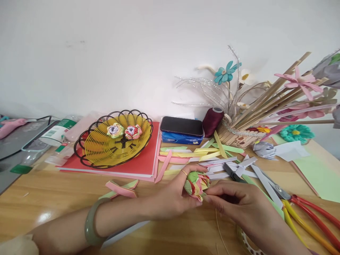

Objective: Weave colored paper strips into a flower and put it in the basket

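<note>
A round paper flower (196, 185) with green, pink, red and yellow petals sits in my left hand (171, 200), thumb and fingers wrapped around its sides. My right hand (241, 200) pinches the flower's lower right edge between thumb and forefinger; the exact bit in the pinch is hidden by the fingertips. Below the hands a thin brown cord (219, 226) hangs or lies against the table. Folded paper strips (191, 154) in pink, yellow, green and white are scattered just beyond the flower.
A yellow woven basket (106, 152) with two paper flowers (124, 131) rests on red paper (148, 159). Behind stand a phone (181, 126) on a blue pack (182, 138) and a maroon thread spool (212, 122). To the right lie pliers (281, 191), a tape roll (245, 242) and a flower arrangement (239, 131).
</note>
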The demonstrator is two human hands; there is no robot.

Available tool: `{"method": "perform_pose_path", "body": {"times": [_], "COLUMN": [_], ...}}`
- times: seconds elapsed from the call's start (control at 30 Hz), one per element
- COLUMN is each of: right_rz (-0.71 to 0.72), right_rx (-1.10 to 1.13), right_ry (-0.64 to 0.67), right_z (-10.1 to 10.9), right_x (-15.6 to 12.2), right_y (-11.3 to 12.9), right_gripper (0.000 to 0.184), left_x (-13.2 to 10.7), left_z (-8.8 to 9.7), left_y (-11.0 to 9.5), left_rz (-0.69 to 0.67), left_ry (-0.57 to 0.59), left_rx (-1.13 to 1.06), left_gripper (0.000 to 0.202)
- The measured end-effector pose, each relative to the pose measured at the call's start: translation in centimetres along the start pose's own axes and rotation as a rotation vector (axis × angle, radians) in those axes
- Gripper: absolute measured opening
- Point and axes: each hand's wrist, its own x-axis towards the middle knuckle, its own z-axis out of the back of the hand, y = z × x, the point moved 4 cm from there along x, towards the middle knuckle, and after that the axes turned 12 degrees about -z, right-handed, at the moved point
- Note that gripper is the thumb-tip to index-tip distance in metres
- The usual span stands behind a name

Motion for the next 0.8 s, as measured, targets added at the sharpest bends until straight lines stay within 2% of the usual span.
{"method": "perform_pose_path", "body": {"times": [0.23, 0.47, 0.67, 0.8], "right_rz": [-0.026, 0.010, 0.047, 0.096], "right_rx": [-0.034, -0.015, -0.093, -0.160], "right_ry": [-0.032, 0.068, 0.102, 0.071], "right_z": [-0.1, 0.0, -0.2, -0.1], "right_x": [-0.1, -0.3, -0.4, -0.4], "right_y": [0.5, 1.0, 1.5, 1.9], "right_gripper": [0.015, 0.022, 0.026, 0.026], "left_x": [0.0, 0.1, 0.1, 0.1], "left_z": [0.0, 0.2, 0.0, -0.1], "left_y": [0.0, 0.3, 0.1, 0.1], "left_rz": [0.000, -0.091, -0.026, -0.013], "left_ry": [-0.007, -0.046, -0.031, -0.017], "left_rx": [-0.006, -0.009, 0.004, -0.041], "left_gripper": [0.055, 0.053, 0.053, 0.053]}}
